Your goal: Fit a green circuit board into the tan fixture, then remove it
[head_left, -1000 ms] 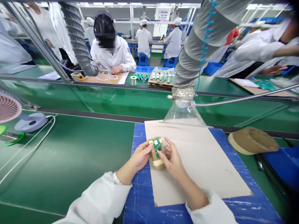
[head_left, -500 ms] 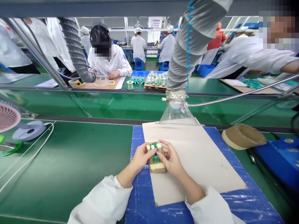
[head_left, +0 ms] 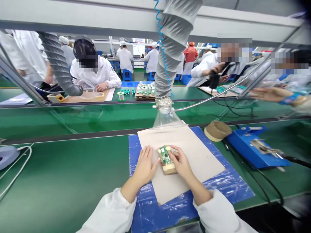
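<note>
A small green circuit board [head_left: 166,155] lies on top of a tan block [head_left: 167,166] that rests on a grey cardboard sheet [head_left: 194,152] over a blue mat [head_left: 141,210]. My right hand [head_left: 181,163] curls around the block's right side and holds it. My left hand [head_left: 145,166] lies flat on the cardboard just left of the block, fingers stretched out, its thumb near the block's edge.
A clear funnel [head_left: 166,117] on a grey ribbed hose [head_left: 170,45] hangs just behind the cardboard. A brown tape roll [head_left: 218,130] and a blue soldering stand [head_left: 255,147] with black cables sit to the right. Other people in white coats work at the benches beyond.
My left hand has let go of the block and flattened onto the cardboard. The block now rests on the sheet under my right hand. The view has swung to the right.
</note>
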### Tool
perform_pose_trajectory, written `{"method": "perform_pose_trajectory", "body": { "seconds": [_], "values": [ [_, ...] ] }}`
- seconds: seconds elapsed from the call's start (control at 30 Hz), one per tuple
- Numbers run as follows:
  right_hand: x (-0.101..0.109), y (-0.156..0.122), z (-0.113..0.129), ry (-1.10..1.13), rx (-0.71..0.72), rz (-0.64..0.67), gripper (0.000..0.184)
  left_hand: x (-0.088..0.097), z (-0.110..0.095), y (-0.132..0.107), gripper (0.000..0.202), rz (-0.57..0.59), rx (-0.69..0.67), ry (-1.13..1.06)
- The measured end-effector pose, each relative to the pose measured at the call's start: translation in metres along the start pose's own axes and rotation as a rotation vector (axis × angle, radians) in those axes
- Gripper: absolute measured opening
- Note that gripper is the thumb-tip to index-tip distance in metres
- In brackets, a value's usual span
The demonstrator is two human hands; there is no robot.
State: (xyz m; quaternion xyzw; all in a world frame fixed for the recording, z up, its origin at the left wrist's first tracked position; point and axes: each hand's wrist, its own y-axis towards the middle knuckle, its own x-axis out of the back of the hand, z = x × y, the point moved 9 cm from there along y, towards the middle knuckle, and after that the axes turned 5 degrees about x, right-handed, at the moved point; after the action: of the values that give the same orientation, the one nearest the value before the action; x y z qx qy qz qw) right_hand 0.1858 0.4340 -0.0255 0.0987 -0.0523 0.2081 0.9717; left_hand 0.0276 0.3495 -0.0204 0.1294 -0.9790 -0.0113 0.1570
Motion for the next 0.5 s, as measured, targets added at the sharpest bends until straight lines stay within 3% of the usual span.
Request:
{"method": "perform_pose_trajectory", "body": {
  "seconds": [0.13,0.23,0.5],
  "values": [
    [0.021,-0.014,-0.006,-0.1,-0.023,-0.036,0.048,-0.017,-0.004,-0.009,0.096,0.13,-0.076,0.484],
    [0.017,-0.022,-0.004,-0.149,-0.007,-0.002,0.044,-0.021,0.0,-0.013,0.104,0.243,-0.108,0.826],
    [-0.011,-0.047,0.022,-0.415,0.183,0.164,0.045,0.008,0.004,-0.038,0.098,0.344,-0.126,0.887]
  ]
}}
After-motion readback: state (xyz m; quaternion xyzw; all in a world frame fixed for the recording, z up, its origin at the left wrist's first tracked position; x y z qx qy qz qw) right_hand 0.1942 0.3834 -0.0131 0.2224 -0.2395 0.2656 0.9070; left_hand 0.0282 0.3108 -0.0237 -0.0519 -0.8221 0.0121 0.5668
